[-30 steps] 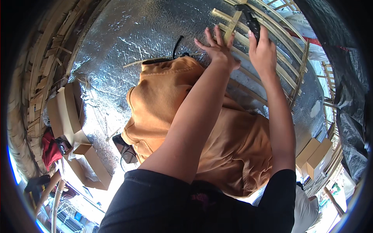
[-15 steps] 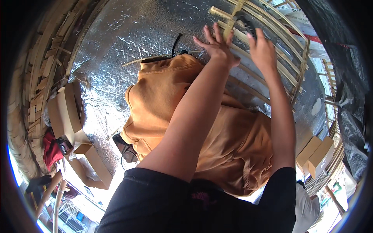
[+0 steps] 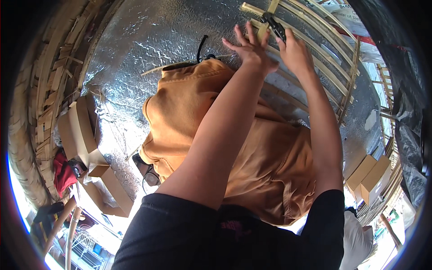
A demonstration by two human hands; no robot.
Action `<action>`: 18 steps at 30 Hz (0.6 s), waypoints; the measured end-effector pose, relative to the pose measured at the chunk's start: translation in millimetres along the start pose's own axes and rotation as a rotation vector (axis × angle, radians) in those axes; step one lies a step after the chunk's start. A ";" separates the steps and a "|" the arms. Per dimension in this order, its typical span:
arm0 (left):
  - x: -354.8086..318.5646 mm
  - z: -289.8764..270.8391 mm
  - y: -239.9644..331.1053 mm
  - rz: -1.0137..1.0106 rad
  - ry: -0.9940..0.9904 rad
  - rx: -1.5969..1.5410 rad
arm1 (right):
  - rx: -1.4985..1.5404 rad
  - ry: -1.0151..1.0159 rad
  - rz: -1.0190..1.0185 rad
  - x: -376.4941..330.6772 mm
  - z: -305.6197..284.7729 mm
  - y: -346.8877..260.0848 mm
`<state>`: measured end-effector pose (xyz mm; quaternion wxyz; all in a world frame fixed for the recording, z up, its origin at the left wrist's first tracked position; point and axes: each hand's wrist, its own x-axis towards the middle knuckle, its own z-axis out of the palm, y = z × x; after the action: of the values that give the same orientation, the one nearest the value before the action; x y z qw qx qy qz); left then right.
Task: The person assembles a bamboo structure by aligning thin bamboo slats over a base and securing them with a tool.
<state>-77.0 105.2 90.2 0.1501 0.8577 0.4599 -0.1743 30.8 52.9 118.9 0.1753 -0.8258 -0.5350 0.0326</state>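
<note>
My left hand [image 3: 254, 51] is open, fingers spread, at the near end of a short upright bamboo strip [image 3: 263, 31]. That strip lies across the long slats of a bamboo frame [image 3: 310, 40]. My right hand [image 3: 294, 53] is closed round the handle of a short black hammer [image 3: 275, 28]. The hammer's head is over the strip, near where it crosses a slat; whether they touch is hard to tell. Below my arms, brown-orange cloth [image 3: 189, 108] covers my legs.
Silvery foil sheeting [image 3: 148, 31] lies under the frame. Open cardboard boxes stand at the left [image 3: 76, 130] and right [image 3: 369, 175]. A woven bamboo wall [image 3: 40, 112] curves along the left, and black plastic sheeting [image 3: 409, 148] hangs at the right. Another person's pale clothing [image 3: 355, 243] shows at lower right.
The hammer, blurred before, has swung left and shows sharply over the bamboo strip. My right hand has shifted slightly left with it, while my left hand has barely moved.
</note>
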 end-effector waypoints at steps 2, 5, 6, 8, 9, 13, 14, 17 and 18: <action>-1.8 1.7 0.0 0.000 -0.002 0.006 | 0.007 0.021 -0.057 -4.5 -15.3 -7.7; -3.5 0.5 2.9 -0.004 -0.012 0.005 | 0.313 0.166 0.011 -19.7 -30.4 -15.8; -2.0 -2.6 4.1 -0.006 -0.006 0.004 | 0.335 0.197 -0.033 -25.0 -33.7 -11.1; -4.6 -4.3 4.1 0.015 -0.007 0.010 | 0.491 0.023 0.079 -43.5 -51.3 1.7; -5.6 -5.9 4.7 0.021 -0.010 0.011 | 0.651 -0.162 0.179 -55.5 -63.3 8.1; -4.3 -5.6 0.3 -0.009 -0.016 0.055 | 1.111 -0.269 0.569 -122.0 -106.4 20.5; -5.0 -4.5 0.2 -0.019 -0.013 0.071 | 1.266 -0.254 0.779 -134.9 -114.5 25.0; -2.0 -3.2 9.3 0.025 -0.023 0.100 | 1.338 -0.044 0.857 -179.9 -117.2 65.1; -2.1 -6.3 9.3 0.005 -0.040 0.123 | 1.373 0.028 0.915 -189.3 -108.0 78.0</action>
<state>-69.2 101.4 97.7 0.1068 0.8628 0.4429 -0.2191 44.4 -172.7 169.4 0.6170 -0.6716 -0.0044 0.4101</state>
